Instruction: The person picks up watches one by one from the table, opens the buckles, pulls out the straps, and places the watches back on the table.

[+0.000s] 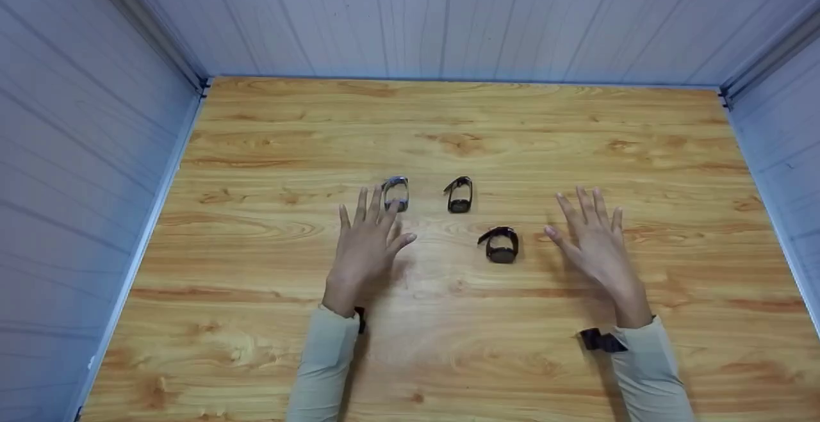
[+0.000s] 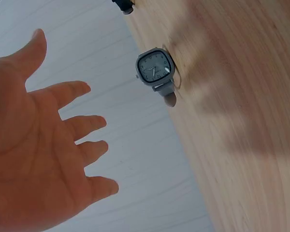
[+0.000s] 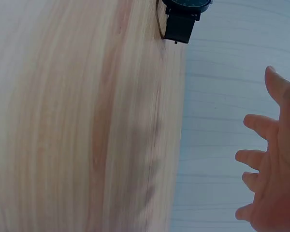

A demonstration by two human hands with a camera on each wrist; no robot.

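Hovering, my left hand (image 1: 363, 249) is splayed near a grey square-faced wristwatch (image 2: 154, 66). My right hand (image 1: 599, 249), also splayed, neighbours a black round-faced wristwatch (image 1: 501, 255).

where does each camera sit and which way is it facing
Head: worn on the person's head, facing forward and down at the wooden table and three wristwatches; sleeved forearms, left grip and right grip, both bare hands, show.
Left wrist: on that wrist, facing past the palm toward a grey square-cased wristwatch; left grip shows.
Right wrist: on that wrist, facing past the palm; a black wristwatch is cut off at top; right grip shows.
Shared: head and left wrist both show the grey square-cased wristwatch and left grip.
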